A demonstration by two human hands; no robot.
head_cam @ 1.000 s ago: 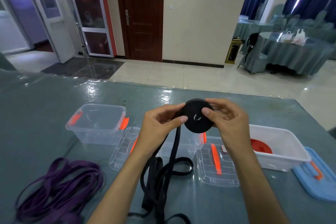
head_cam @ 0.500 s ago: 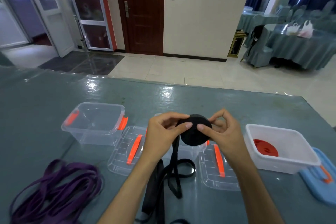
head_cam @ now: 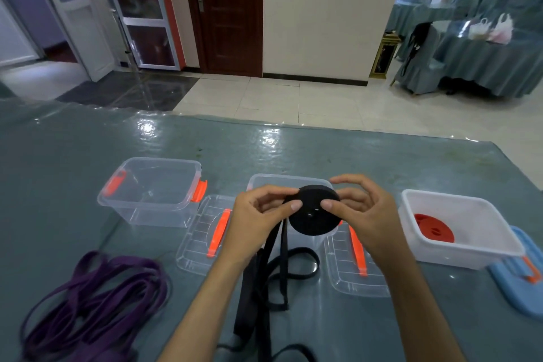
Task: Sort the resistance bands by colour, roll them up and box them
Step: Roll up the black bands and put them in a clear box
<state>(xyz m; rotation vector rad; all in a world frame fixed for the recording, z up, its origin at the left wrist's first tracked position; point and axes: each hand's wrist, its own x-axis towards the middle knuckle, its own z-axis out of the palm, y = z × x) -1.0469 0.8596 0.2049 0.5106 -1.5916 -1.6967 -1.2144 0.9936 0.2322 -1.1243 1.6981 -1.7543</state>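
Roll (head_cam: pixel 314 213) at frame centre feels light, soft, springy; left hand (head_cam: pixel 258 214) and right hand (head_cam: pixel 361 211) pinch its rim and flat face so coils don't unwind.

Matt black band roll (head_cam: pixel 315 212), clear glossy plastic boxes (head_cam: pixel 152 191), shiny table cover (head_cam: pixel 367 161).

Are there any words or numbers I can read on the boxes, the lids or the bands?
None can be read.
The clear boxes, their lids, the white box, the blue lid, the black roll and the purple band show no print.
The door and wall show no readable sign.
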